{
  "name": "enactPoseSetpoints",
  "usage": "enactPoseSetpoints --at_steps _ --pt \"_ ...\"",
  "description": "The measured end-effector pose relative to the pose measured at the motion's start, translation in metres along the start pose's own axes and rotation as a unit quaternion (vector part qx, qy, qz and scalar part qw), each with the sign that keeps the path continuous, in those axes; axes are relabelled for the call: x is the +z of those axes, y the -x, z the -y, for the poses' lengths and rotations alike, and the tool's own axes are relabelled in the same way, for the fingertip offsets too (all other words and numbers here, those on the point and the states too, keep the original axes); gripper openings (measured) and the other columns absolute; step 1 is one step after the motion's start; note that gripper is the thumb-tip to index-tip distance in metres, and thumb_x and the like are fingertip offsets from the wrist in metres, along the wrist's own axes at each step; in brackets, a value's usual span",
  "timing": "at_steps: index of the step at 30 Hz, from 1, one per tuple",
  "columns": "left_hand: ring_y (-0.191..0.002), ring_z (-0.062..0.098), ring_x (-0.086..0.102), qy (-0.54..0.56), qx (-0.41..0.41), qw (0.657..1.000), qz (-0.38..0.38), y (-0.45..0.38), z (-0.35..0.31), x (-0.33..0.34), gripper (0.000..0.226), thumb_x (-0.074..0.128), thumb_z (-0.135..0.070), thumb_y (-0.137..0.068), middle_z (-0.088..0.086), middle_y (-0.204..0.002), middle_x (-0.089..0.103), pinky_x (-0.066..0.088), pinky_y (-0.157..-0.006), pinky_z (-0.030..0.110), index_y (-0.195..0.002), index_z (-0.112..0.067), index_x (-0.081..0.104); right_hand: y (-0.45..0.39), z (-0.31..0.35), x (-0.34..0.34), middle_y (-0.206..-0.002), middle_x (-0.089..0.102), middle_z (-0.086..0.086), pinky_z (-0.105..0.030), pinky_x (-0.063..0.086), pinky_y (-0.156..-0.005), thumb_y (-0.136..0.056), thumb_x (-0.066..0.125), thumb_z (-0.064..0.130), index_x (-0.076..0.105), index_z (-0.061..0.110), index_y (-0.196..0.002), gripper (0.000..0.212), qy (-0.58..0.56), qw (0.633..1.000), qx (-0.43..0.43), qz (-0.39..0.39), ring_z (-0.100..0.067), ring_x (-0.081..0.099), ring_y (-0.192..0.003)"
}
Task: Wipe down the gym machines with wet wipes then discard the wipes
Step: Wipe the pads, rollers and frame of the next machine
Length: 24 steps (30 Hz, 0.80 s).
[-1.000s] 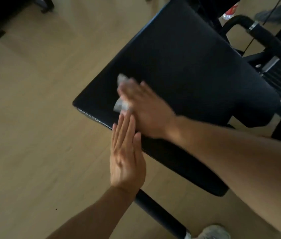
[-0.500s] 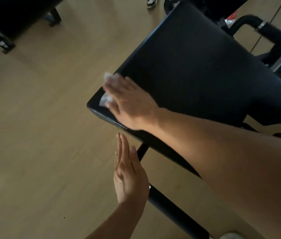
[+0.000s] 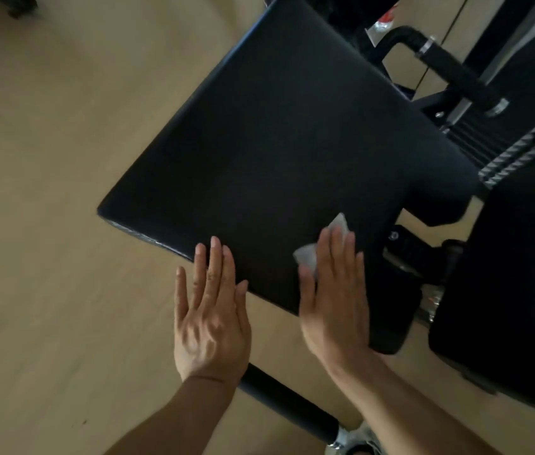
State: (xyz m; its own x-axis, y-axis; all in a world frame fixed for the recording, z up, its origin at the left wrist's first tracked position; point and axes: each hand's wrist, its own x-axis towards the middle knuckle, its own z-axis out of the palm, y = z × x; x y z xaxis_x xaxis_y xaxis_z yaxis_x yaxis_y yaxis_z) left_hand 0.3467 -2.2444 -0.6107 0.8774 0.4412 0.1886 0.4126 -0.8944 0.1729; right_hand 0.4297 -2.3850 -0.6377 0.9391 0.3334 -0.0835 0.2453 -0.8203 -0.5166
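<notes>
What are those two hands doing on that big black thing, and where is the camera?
The camera sits on the person's head and looks down, so you see their own arms. The big black thing is the padded black seat cushion of a gym machine, standing on a pale wooden floor. The right hand lies flat and presses a small crumpled white wet wipe onto the cushion to clean it. The left hand is open, with its fingertips over the cushion's near edge, holding nothing. Behind is a black foam-covered handle bar.
</notes>
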Motion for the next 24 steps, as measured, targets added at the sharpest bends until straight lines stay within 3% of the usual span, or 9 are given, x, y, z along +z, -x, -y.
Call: enactPoseSetpoints --at_steps 4,8,11,14,16,18,21,24 --pt "-0.155 0.018 0.013 -0.016 -0.005 1.000 0.011 0.001 0.000 0.000 0.053 0.025 -0.031 -0.108 0.004 -0.165 0.025 0.014 -0.126 0.045 -0.155 -0.007 0.032 0.055 -0.002 0.014 -0.171 0.001 -0.004 -0.040 0.007 -0.127 -0.110 0.019 0.044 0.008 0.015 -0.163 0.061 0.035 0.994 -0.098 0.045 -0.021 -0.001 -0.158" --pt "-0.155 0.020 0.012 -0.026 0.005 1.000 0.013 0.000 -0.002 0.000 0.054 0.024 -0.032 -0.108 0.004 -0.165 0.025 0.013 -0.126 0.047 -0.155 -0.008 0.031 -0.005 0.005 0.002 -0.170 -0.001 -0.003 -0.045 0.010 -0.128 -0.110 0.013 0.043 0.008 0.018 -0.163 0.059 0.031 0.985 -0.165 0.043 -0.020 -0.002 -0.157" --pt "-0.155 0.022 0.014 -0.028 0.035 0.999 0.014 0.000 -0.003 0.000 0.053 0.027 -0.031 -0.108 0.005 -0.164 0.028 0.012 -0.126 0.049 -0.155 -0.008 0.034 -0.069 -0.004 -0.012 -0.168 -0.010 -0.003 -0.043 0.002 -0.128 -0.110 0.010 0.044 -0.003 0.018 -0.162 0.059 0.024 0.999 -0.018 -0.013 -0.020 -0.008 -0.156" --pt "-0.156 0.020 0.012 -0.020 0.039 0.999 0.018 0.000 -0.003 0.000 0.053 0.026 -0.032 -0.109 0.003 -0.164 0.028 0.016 -0.125 0.050 -0.155 -0.009 0.034 -0.080 -0.037 -0.020 -0.170 -0.005 -0.007 -0.043 0.007 -0.128 -0.110 0.010 0.042 0.000 0.012 -0.162 0.061 -0.007 0.989 0.140 -0.053 -0.020 -0.005 -0.156" --pt "-0.156 0.019 0.011 -0.011 0.027 0.999 0.018 0.000 -0.002 0.001 0.052 0.025 -0.032 -0.109 0.002 -0.164 0.027 0.019 -0.124 0.049 -0.155 -0.010 0.035 -0.054 -0.049 -0.014 -0.170 0.000 -0.009 -0.042 0.008 -0.128 -0.111 0.012 0.040 0.002 0.009 -0.162 0.061 -0.027 0.986 0.154 -0.064 -0.018 -0.003 -0.157" --pt "-0.156 0.018 0.009 -0.005 0.021 1.000 0.021 -0.001 -0.002 0.001 0.051 0.026 -0.032 -0.109 0.000 -0.165 0.027 0.020 -0.124 0.050 -0.155 -0.011 0.035 -0.008 -0.042 0.000 -0.169 0.007 -0.011 -0.043 0.012 -0.128 -0.112 0.020 0.036 0.009 0.006 -0.161 0.058 -0.013 0.992 0.095 -0.080 -0.019 0.001 -0.157" --pt "-0.156 0.018 0.008 -0.005 0.024 0.999 0.029 -0.001 -0.002 0.001 0.052 0.023 -0.033 -0.109 0.000 -0.165 0.026 0.021 -0.123 0.053 -0.156 -0.012 0.033 0.060 -0.029 0.020 -0.170 -0.001 -0.004 -0.036 0.006 -0.128 -0.112 0.019 0.040 0.005 0.011 -0.162 0.059 -0.005 0.999 0.030 -0.023 -0.014 -0.004 -0.157" --pt "-0.156 0.017 0.006 0.006 0.025 0.999 0.031 -0.002 -0.001 0.001 0.054 0.018 -0.036 -0.110 0.000 -0.165 0.024 0.021 -0.123 0.054 -0.156 -0.013 0.032 0.093 -0.038 0.031 -0.170 0.004 -0.004 -0.043 0.014 -0.127 -0.109 0.018 0.043 0.011 0.010 -0.162 0.062 0.012 0.991 0.125 -0.053 -0.015 0.000 -0.157"
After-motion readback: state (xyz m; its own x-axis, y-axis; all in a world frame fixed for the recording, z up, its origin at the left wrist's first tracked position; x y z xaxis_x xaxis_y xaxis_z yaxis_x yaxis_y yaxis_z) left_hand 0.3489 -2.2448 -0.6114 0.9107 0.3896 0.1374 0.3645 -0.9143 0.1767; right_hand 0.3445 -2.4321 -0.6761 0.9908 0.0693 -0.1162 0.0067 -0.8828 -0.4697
